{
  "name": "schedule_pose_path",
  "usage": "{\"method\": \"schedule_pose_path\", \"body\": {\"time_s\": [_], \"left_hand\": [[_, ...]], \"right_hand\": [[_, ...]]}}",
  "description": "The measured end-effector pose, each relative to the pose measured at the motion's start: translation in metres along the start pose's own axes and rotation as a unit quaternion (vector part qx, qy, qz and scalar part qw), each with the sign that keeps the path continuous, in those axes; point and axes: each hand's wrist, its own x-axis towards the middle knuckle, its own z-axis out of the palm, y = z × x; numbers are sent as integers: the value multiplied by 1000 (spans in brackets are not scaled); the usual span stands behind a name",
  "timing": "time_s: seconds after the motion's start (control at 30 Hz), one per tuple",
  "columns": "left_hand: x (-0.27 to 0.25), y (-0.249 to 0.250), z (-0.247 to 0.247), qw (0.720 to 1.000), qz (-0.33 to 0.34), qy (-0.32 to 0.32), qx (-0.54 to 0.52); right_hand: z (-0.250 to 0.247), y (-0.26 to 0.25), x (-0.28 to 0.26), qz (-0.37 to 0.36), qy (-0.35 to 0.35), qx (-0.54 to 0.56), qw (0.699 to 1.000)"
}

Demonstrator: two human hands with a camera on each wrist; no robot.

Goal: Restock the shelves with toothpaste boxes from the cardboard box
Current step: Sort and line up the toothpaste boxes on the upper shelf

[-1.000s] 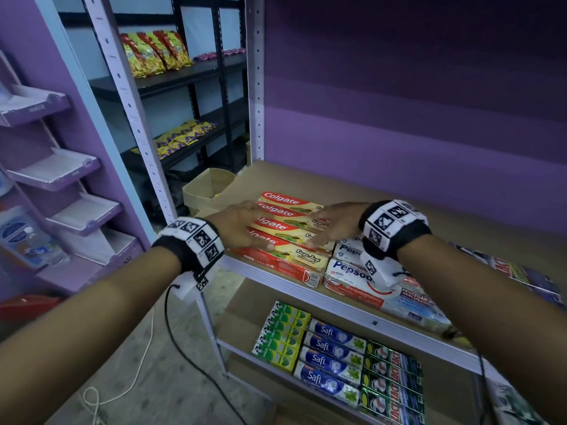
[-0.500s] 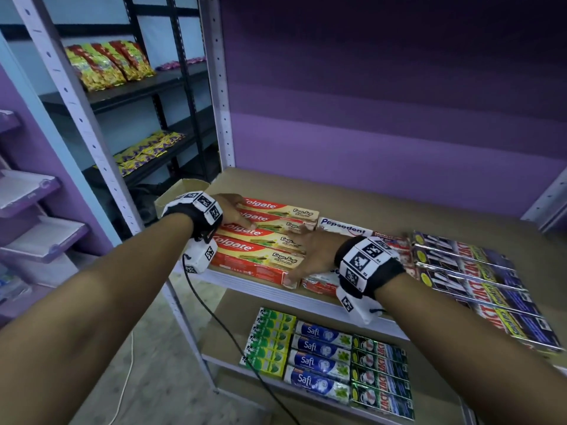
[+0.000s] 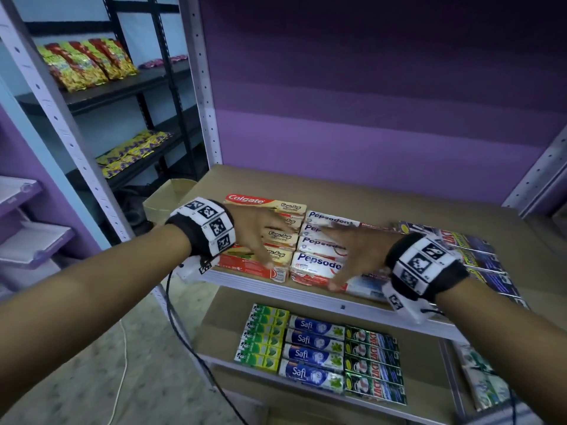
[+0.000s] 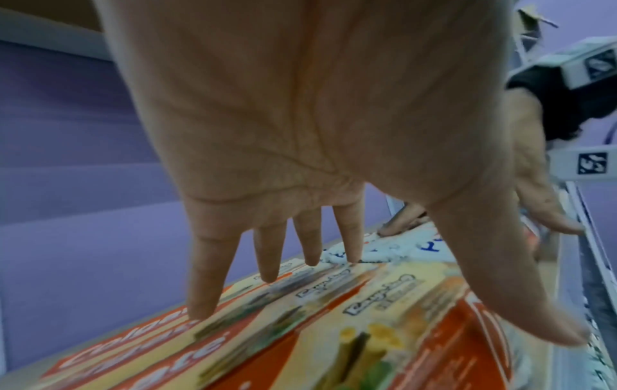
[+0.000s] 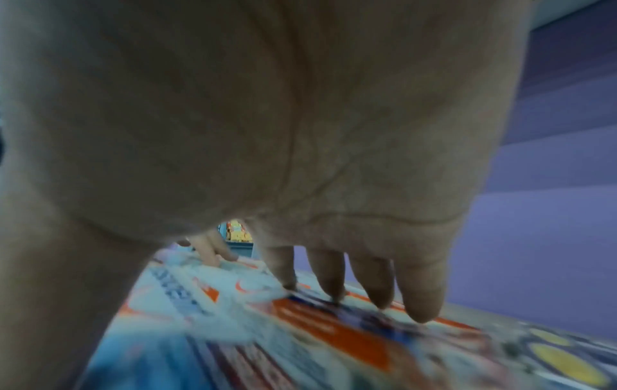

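Red and cream Colgate boxes (image 3: 265, 204) lie in a row at the front left of the shelf board (image 3: 383, 197). My left hand (image 3: 260, 234) lies flat on them with spread, straight fingers (image 4: 203, 277) touching their tops (image 4: 300, 329). Beside them lie white Pepsodent boxes (image 3: 316, 260). My right hand (image 3: 352, 256) rests on these, fingers (image 5: 420, 290) straight and tips on the box tops (image 5: 333, 329). Neither hand grips anything. A cardboard box (image 3: 167, 197) stands beyond the shelf's left post.
Dark blue boxes (image 3: 478, 259) fill the shelf's right part. The lower shelf holds green boxes (image 3: 264, 338), Safi boxes (image 3: 313, 351) and dark boxes (image 3: 372, 366). Snack packets (image 3: 89, 62) sit on a black rack at left. A cable (image 3: 184, 342) hangs from my left wrist.
Both hands slid rightward along the shelf: the left from the Colgate boxes' left end onto their middle, the right from the Colgate boxes onto the Pepsodent boxes. The view turned right.
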Motion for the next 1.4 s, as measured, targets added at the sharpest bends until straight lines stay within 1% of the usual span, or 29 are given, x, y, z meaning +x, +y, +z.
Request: {"method": "schedule_pose_path", "body": {"time_s": [0.07, 0.17, 0.23, 0.3, 0.37, 0.47, 0.57, 0.63, 0.73, 0.8, 0.87, 0.93, 1.1, 1.3, 1.4], "left_hand": [[1, 14, 7, 999, 10, -6, 34], [4, 28, 16, 999, 11, 15, 30], [8, 38, 21, 999, 15, 33, 24], [14, 51, 27, 998, 16, 40, 45], [19, 64, 30, 996, 14, 50, 76], [20, 76, 31, 994, 8, 74, 84], [17, 85, 31, 990, -8, 52, 131], [14, 92, 34, 989, -2, 40, 145], [16, 110, 40, 989, 30, 44, 141], [20, 124, 44, 988, 42, 45, 138], [24, 139, 46, 987, 56, 44, 144], [28, 152, 48, 985, 66, 43, 153], [30, 164, 50, 982, 57, 54, 169], [31, 164, 47, 978, 54, 56, 195], [33, 162, 47, 979, 54, 55, 187]], "right_hand": [[5, 18, -14, 15, -15, -42, 999], [10, 33, -24, -7, -13, -46, 999], [12, 37, -25, -22, 2, -40, 999], [12, 40, -23, -29, 9, -38, 999], [11, 41, -21, -29, 8, -40, 999], [10, 40, -21, -26, 8, -61, 998], [11, 38, -23, -29, 10, -59, 998], [14, 42, -29, -31, 13, -66, 997], [15, 60, -49, -5, 17, -57, 998], [14, 77, -66, 31, 13, -54, 998], [15, 93, -82, 80, 2, -91, 993], [19, 105, -91, 106, -7, -117, 987], [26, 114, -97, 82, 1, -117, 990], [25, 119, -90, 81, 20, -123, 989], [24, 120, -88, 86, 25, -122, 988]]}}
